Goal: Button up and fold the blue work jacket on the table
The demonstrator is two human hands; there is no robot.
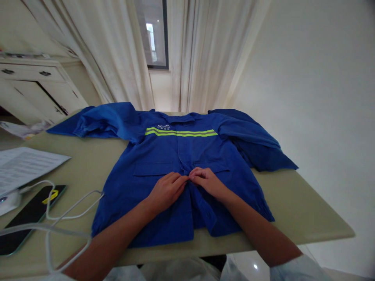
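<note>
A blue work jacket (pixel 155 191) with a yellow-green and grey reflective stripe (pixel 181 133) across the chest lies spread on the table, collar at the far side. My left hand (pixel 168 191) is closed on the front placket, just below the pocket flaps. Fingertips almost touching it, my right hand (pixel 209 181) pinches the other side of the same placket. Whatever button sits between the fingertips is hidden. Below the hands the two front edges hang apart, and a button shows on the right-hand edge.
On the left of the pale table (pixel 307 207) lie a dark phone (pixel 32 212), looping white cables (pixel 67 230) and printed papers (pixel 26 166). A white cabinet (pixel 35 84) stands at the back left. Curtains (pixel 117 50) hang behind the table, and a wall (pixel 319 89) is at right.
</note>
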